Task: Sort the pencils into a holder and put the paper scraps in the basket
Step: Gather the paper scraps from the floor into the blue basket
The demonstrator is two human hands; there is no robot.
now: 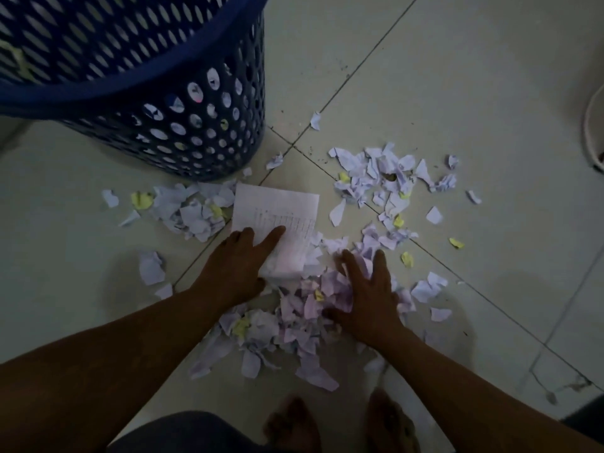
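A dark blue perforated basket (183,76) stands at the upper left, with paper scraps showing through its holes. White and yellow paper scraps lie scattered over the tiled floor, the thickest heap (294,322) between my hands. My left hand (238,266) presses flat on a larger printed sheet (277,207) that lies on the floor just below the basket, fingers spread. My right hand (366,295) rests fingers apart on top of the heap. A second cluster of scraps (385,178) lies to the upper right. No pencils or holder are in view.
My bare feet (343,423) are at the bottom edge, close behind the heap. A white curved object (593,132) sits at the right edge. Another scrap pile (189,210) lies left of the sheet. Tile joints cross the floor diagonally.
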